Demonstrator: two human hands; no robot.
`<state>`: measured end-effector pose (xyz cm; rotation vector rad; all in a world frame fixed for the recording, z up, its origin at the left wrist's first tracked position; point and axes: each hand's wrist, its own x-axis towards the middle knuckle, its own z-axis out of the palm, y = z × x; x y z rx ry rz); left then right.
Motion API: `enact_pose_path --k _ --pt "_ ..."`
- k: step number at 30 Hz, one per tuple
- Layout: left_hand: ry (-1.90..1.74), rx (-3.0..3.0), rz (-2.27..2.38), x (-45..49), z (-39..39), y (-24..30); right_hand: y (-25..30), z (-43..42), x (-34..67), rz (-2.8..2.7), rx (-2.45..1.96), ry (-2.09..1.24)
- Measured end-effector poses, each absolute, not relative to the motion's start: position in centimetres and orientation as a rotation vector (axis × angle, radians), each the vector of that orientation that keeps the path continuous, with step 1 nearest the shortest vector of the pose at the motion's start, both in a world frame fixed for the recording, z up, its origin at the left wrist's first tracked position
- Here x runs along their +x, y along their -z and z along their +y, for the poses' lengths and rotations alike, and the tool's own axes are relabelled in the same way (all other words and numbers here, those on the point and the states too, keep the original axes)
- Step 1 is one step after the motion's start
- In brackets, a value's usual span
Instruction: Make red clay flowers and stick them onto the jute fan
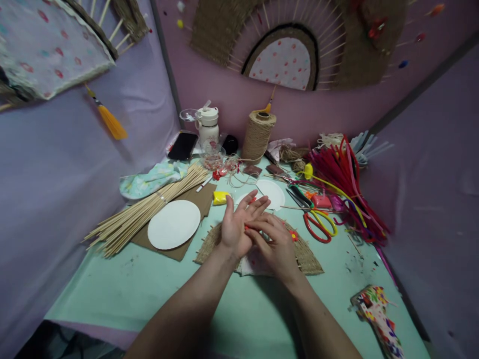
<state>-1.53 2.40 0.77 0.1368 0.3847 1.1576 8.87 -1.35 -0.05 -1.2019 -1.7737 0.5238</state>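
Observation:
My left hand (237,227) is held palm up over the table, its fingers stretched out and the thumb apart. Against its palm, the thumb and fingertips of my right hand (275,242) pinch a small orange-red piece (247,228), perhaps soft clay; its shape is mostly hidden. Beneath both hands lies a half-round fan (309,259) of woven twine with thin stick ends along its edge and a pale spotted cloth (245,267) at its centre. A red flower with a yellow middle (294,236) sits on the fan's right part, beside my right hand.
Left are bundled sticks (149,217), a white paper plate (174,224) and a yellow packet (220,198). Behind stand a twine spool (259,137) and a bottle (208,127). Scissors (318,227), pipe cleaners (340,169) and a flower-patterned glue gun (377,314) lie right.

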Motion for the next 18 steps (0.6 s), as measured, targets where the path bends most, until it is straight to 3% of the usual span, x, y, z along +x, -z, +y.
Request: enact_pose_path --k 8,18 --pt "-1.409 0.433 0.845 -1.9 3.2 0.1 -0.9 0.7 12.5 -1.431 -1.436 -0.517" --pt "-1.322 0.535 0.955 -1.0 2.9 1.1 2.8 2.3 12.9 -1.591 -1.573 -0.517"
